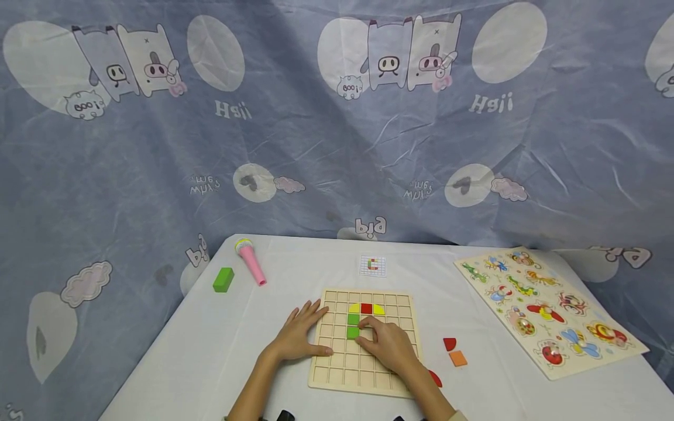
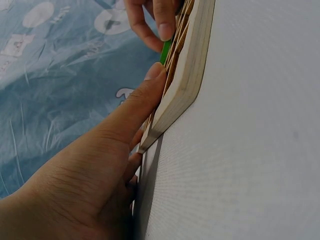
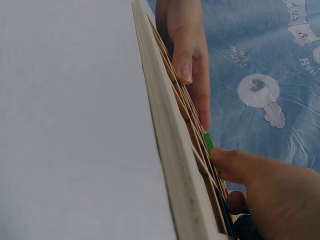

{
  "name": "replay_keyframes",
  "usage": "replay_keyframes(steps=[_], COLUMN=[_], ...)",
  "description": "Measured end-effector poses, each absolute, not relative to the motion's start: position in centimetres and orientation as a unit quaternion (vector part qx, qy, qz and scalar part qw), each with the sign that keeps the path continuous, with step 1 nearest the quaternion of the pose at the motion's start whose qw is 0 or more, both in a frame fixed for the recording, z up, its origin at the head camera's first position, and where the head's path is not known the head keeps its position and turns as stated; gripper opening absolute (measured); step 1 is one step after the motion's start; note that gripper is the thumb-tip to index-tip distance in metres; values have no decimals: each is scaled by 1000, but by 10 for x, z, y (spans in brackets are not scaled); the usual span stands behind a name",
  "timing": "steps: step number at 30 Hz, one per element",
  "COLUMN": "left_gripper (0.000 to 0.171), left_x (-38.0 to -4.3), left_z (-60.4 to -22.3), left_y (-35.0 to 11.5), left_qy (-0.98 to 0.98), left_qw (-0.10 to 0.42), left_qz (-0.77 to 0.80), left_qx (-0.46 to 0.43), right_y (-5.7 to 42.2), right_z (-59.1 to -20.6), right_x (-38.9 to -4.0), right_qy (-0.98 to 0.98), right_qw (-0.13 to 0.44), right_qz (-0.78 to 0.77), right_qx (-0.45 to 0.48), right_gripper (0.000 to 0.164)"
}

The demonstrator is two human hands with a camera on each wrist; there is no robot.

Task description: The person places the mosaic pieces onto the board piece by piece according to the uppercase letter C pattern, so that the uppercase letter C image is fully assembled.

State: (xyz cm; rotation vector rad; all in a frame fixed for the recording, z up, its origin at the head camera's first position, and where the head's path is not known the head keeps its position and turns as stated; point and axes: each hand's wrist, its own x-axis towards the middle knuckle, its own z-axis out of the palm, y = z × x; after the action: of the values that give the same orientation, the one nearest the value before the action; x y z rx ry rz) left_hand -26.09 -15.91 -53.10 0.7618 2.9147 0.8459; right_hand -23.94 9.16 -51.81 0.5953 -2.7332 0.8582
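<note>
A wooden grid board [image 1: 337,377] lies on the table in front of me. My left hand [image 1: 297,334] rests at its left edge, fingers spread and the thumb over the frame. My right hand [image 1: 389,345] is over the middle of the board, thumb and index finger pinching the lower green square tile [image 1: 352,332] at its right side. Directly above that tile in the grid is another green square [image 1: 353,319]. Farther up, a red square [image 1: 366,309] sits between two yellow curved tiles [image 1: 378,309]. In the right wrist view the thumb meets the green tile [image 3: 208,142].
Right of the board lie a red curved tile [image 1: 450,344], an orange square [image 1: 458,358] and another red piece [image 1: 434,379] partly behind my forearm. A pattern card [image 1: 372,266] lies behind the board. Farther out are a green block [image 1: 223,280], pink toy microphone [image 1: 251,263] and insect puzzle board [image 1: 550,313].
</note>
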Motion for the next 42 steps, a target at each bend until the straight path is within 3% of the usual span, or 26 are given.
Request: replay_keyframes(steps=[21, 29, 42], left_gripper=[98, 99, 100], left_x=[-260, -260, -260], left_z=[-529, -530, -531], left_y=[-161, -159, -159], left_qy=[930, 931, 931], left_qw=[10, 9, 12], left_qz=[276, 274, 274], left_qx=[243, 241, 241], right_y=[89, 97, 156], right_z=[-519, -515, -493], right_x=[-241, -235, -226], right_qy=[-929, -923, -913], right_qw=[114, 92, 78], right_qz=[292, 319, 366], right_qx=[198, 194, 164], right_gripper=[24, 25, 22])
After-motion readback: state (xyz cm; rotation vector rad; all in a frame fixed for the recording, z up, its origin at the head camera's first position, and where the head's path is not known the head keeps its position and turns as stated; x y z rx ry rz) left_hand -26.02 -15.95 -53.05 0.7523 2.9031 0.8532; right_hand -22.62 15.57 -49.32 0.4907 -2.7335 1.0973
